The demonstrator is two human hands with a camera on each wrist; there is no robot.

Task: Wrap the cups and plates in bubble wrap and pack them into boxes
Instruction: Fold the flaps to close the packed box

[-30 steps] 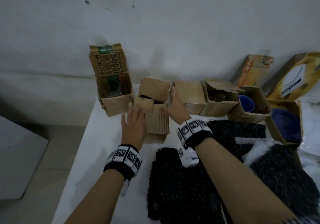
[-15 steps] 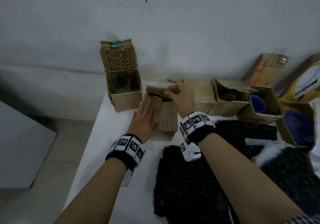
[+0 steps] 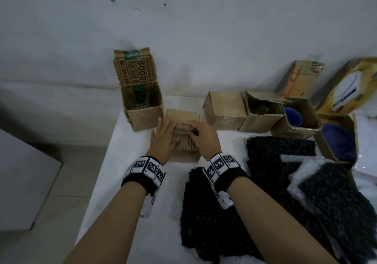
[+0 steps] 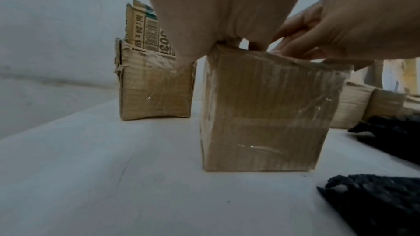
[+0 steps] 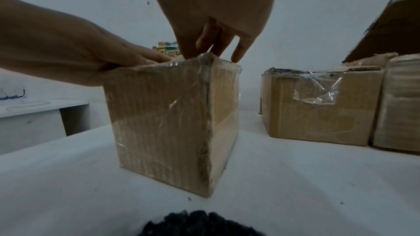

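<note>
Both hands, left hand (image 3: 163, 139) flat and right hand (image 3: 201, 135) with fingers lightly curled, press our small tape-wrapped brown cardboard box (image 4: 263, 114) shut on the white surface (image 3: 130, 182); untaped flaps could spring open if we let go.

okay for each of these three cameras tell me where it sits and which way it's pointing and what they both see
Head: worn on the head, looking forward and down at the white table; both forearms, left hand and right hand show.
Left wrist: low beside the table, facing the small cardboard box; palm above, right hand entering.
Right wrist: low, facing the same box's corner; left hand entering.
Shared: all three see that box; both hands rest on its folded-down top flaps.
</note>
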